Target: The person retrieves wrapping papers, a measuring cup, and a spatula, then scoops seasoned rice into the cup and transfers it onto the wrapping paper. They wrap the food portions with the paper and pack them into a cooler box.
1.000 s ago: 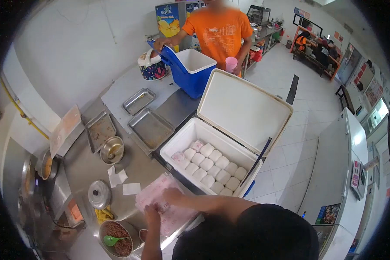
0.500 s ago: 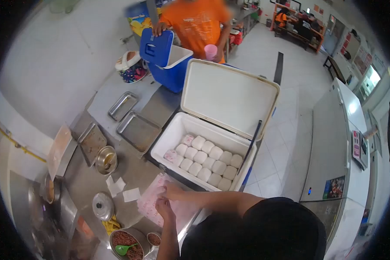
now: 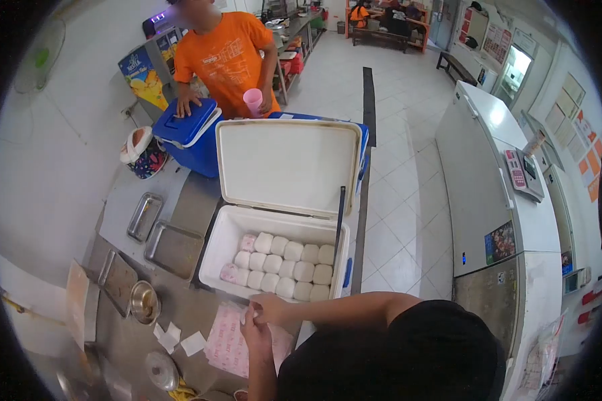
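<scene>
My right hand and my left hand are close together, fingers closed, over a stack of pink-printed wrapping paper on the steel table. A small whitish bit shows between their fingertips, too small to name. Just beyond them stands an open white cooler box, its lid tipped back. Rows of white rounded bundles fill its bottom, and a few at the left side show pink print. Beside the paper lie small white paper pieces.
A metal bowl, steel trays and a pot lid are on the table's left. Across it, a person in orange holds a pink cup beside a blue cooler. White freezers stand right.
My view has swung, so the scene sits lower and further left. The other person has lowered the blue cooler's lid onto it. My hands stay together over the paper.
</scene>
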The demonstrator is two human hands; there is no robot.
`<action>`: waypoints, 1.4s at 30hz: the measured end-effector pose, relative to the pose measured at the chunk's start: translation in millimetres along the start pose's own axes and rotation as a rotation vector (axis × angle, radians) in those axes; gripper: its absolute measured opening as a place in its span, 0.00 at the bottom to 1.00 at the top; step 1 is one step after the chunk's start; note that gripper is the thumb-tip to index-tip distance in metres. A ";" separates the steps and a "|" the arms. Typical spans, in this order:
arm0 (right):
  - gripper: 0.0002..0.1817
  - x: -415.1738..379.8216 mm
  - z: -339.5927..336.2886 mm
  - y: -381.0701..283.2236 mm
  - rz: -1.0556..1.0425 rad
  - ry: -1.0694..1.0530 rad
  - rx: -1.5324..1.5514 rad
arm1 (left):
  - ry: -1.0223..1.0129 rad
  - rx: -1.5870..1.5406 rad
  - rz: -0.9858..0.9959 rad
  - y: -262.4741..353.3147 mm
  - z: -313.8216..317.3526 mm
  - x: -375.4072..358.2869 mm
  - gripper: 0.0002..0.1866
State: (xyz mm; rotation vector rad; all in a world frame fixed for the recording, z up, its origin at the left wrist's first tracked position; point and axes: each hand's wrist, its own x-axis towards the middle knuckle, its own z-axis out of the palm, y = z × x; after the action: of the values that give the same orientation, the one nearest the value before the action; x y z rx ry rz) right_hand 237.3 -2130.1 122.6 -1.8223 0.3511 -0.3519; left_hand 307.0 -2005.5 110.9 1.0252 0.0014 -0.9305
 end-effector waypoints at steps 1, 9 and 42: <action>0.21 -4.5 -7.8 -4.3 0.071 -0.018 -0.019 | -0.012 0.001 0.005 -3.2 3.1 2.8 0.15; 0.17 -5.4 1.0 -4.4 0.001 0.117 -0.171 | 0.025 -0.148 -0.001 3.1 23.4 -0.3 0.14; 0.12 5.3 16.8 -45.8 -0.011 0.446 -0.012 | -0.096 0.199 0.094 41.7 73.5 -40.7 0.29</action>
State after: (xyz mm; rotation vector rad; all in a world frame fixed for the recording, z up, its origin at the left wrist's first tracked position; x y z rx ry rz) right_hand 251.7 -2105.4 162.5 -1.7484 0.6513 -0.7685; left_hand 279.1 -2024.5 198.5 1.1525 -0.2218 -0.9058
